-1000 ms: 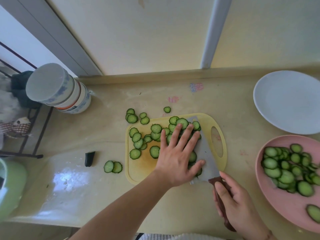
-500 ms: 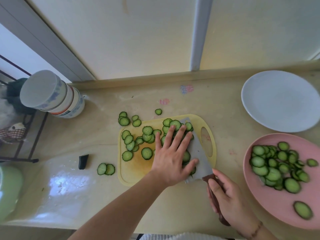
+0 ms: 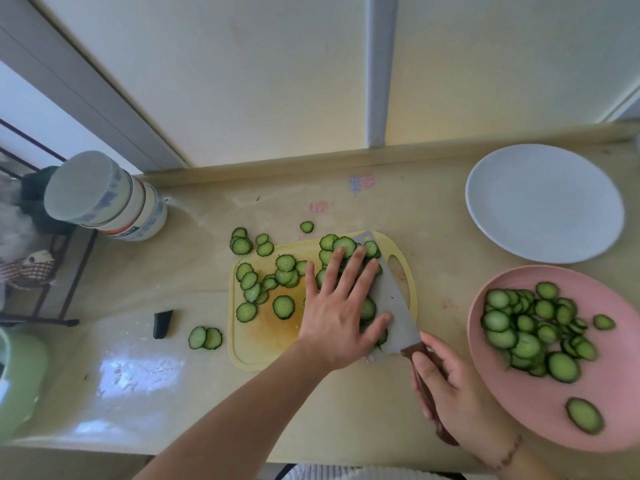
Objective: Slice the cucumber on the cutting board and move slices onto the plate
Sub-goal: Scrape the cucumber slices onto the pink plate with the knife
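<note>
Left hand [image 3: 337, 315] flat, fingers straight, pressing slices [image 3: 367, 308] onto the knife [image 3: 388, 299] whose handle my right hand [image 3: 446, 389] grips; I should lift level toward the pink plate [image 3: 519, 407].

Left hand [image 3: 341, 308] lies flat over a heap of green cucumber slices [image 3: 367, 308] on the yellow plastic cutting board [image 3: 263, 341]; slices beneath the palm hidden, count unreadable. Wide steel knife blade [image 3: 393, 306] partly covered by fingers and slices. Dark red-brown knife handle [image 3: 414, 351] mostly hidden inside the right hand [image 3: 446, 386]. Round pink plate [image 3: 519, 403] cut off by right edge. Pale green container [image 3: 17, 375] cut off at left, blurred. Small black piece [image 3: 162, 323] on the beige table [image 3: 346, 410]: too small to identify. Both forearms leave frame at the bottom.
</note>
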Available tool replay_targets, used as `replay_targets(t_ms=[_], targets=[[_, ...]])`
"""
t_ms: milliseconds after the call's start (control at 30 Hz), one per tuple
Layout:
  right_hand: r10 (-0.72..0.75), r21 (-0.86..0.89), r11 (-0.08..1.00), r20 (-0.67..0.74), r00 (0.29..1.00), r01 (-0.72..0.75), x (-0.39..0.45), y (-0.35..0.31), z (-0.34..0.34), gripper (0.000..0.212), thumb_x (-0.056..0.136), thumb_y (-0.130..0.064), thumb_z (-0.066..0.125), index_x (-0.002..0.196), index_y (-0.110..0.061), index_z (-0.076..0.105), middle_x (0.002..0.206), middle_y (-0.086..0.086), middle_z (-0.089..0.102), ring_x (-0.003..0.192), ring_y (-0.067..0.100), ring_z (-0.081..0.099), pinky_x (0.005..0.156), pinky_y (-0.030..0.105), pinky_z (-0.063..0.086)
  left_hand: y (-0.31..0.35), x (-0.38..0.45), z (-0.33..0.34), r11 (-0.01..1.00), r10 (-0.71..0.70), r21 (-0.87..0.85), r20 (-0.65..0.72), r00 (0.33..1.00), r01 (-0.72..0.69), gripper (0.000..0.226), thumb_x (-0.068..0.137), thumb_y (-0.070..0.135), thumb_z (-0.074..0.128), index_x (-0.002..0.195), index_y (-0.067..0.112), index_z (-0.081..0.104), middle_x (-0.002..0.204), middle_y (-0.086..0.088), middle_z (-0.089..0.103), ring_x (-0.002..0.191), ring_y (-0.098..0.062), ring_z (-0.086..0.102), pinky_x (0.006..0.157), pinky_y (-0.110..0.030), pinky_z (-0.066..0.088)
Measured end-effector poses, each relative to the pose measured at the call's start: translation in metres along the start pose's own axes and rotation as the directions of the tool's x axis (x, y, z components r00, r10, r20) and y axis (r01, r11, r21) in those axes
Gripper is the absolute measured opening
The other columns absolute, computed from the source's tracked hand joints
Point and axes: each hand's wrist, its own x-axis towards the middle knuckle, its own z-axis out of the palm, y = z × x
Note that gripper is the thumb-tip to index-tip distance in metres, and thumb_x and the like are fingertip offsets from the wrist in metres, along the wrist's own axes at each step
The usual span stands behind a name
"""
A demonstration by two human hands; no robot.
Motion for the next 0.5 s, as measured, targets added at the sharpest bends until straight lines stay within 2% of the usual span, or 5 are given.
replay_targets(t_ms=[67,200,300,367,500], targets=[[-0.002,0.013,1.000,-0.005,1.000,0.002,-0.001,-0.003,-0.002,0.032,0.100,-0.022,0.048,0.126,-0.039,0.051,0.064,0.004,0.058,0.040,0.021,0.044,0.041,0.027,0.038,0.002,0.001,-0.003,1.000,0.006,0.006,-0.009,1.000,-0.006,0.076,0.097,0.068,0.033,0.159,0.025,0.026,0.170,0.003,0.015,0.157,-0.026,0.003,0.120,-0.069,0.007],[0.003,0.034,0.999,0.016,1.000,-0.004,0.002,-0.006,-0.001,0.034,0.100,-0.024,0.047,0.113,-0.052,0.059,0.060,0.001,0.054,0.040,0.022,0.043,0.039,0.026,0.036,0.001,0.001,0.003,1.000,-0.020,0.010,0.035,0.999,0.019,0.076,0.097,0.069,0.031,0.160,0.026,0.023,0.170,0.003,0.013,0.157,-0.026,0.001,0.119,-0.071,0.007],[0.041,0.009,0.999,0.017,0.999,-0.041,0.004,-0.004,-0.002,0.031,0.100,-0.024,0.047,0.130,-0.029,0.055,0.060,0.001,0.053,0.040,0.021,0.043,0.040,0.026,0.036,0.000,0.000,0.007,0.999,-0.034,0.002,0.053,0.998,0.034,0.076,0.097,0.068,0.031,0.160,0.025,0.023,0.170,0.003,0.014,0.157,-0.026,0.002,0.118,-0.071,0.008],[0.049,0.015,0.999,0.011,0.999,-0.049,0.002,-0.004,-0.005,0.034,0.100,-0.022,0.048,0.135,-0.022,0.051,0.060,0.001,0.053,0.039,0.020,0.043,0.038,0.023,0.035,0.003,0.001,0.005,0.999,-0.032,-0.004,0.042,0.999,0.032,0.076,0.097,0.068,0.032,0.159,0.025,0.024,0.170,0.003,0.015,0.157,-0.026,0.002,0.119,-0.071,0.007],[0.027,0.073,0.997,-0.029,0.999,-0.025,-0.016,-0.013,-0.021,0.034,0.099,-0.014,0.049,0.117,-0.043,0.051,0.060,0.004,0.057,0.039,0.021,0.042,0.037,0.025,0.035,0.026,0.007,-0.003,0.999,0.018,-0.046,-0.009,1.000,-0.019,0.077,0.096,0.067,0.035,0.159,0.024,0.028,0.169,0.003,0.017,0.157,-0.026,0.003,0.120,-0.069,0.005]])
